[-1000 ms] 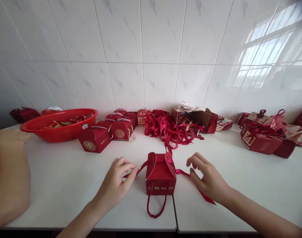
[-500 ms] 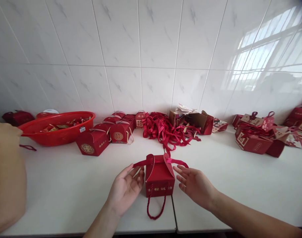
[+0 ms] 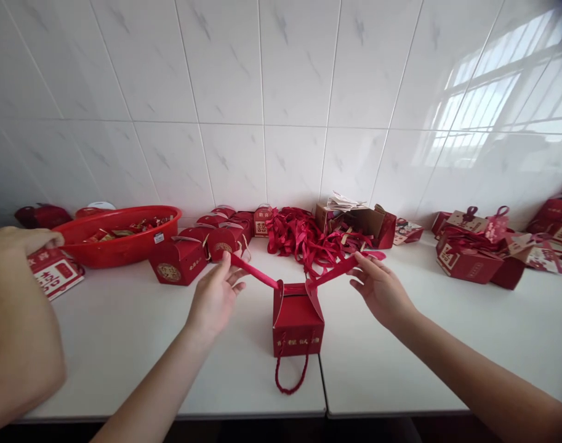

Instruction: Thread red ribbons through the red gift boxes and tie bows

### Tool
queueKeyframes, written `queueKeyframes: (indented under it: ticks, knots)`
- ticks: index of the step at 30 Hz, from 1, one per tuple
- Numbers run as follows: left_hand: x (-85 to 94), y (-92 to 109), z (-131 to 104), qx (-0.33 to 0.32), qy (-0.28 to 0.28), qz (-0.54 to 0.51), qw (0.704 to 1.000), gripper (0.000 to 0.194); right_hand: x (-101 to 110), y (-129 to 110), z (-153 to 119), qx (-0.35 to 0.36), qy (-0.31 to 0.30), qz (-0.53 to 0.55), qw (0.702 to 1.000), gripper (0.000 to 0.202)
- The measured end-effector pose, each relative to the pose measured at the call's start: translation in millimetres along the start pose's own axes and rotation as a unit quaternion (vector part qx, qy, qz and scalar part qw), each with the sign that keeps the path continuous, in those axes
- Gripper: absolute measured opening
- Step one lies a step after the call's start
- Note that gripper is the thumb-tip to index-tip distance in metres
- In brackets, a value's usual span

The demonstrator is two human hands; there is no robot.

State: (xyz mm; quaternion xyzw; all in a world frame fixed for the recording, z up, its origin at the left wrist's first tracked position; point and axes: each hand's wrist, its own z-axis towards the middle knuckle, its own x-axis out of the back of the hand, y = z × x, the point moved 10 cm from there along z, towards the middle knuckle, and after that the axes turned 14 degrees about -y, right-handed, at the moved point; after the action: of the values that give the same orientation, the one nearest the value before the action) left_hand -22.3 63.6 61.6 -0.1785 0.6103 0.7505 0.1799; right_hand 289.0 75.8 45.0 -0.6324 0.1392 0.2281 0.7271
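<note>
in the head view, the small red box stood upright on the white bench, in front of the person and between the two hands, close to the dark seam that ran through the bench top. its two curved flaps rose at the sides, and a red ribbon crossed between them, with one end drawn up and outward to each side. a dark red cord handle looped down from the front of the box, below a row of gold characters.

the left hand had its grip closed, thumb against forefinger, on the ribbon's left end, its other fingers loosely curled. the right hand had its grip closed likewise on the right end, and a short tail of ribbon showed beyond the fingers. both hands were apart from the box itself.

behind the box lay a tangled ribbon heap, with an open carton beside it. to the left were several closed boxes and a red basin holding small wrapped pieces. at the far left, a co-worker's hand was near a patterned box; how it gripped could not be told. more red packaging was grouped on the right.
</note>
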Motion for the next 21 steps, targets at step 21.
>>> queueKeyframes:
  ticks: [21]
  knots:
    - [-130.9,78,12,-0.153,-0.188,0.21,0.947,0.023,-126,-92,34,0.133,-0.175,-0.103,0.97,0.022]
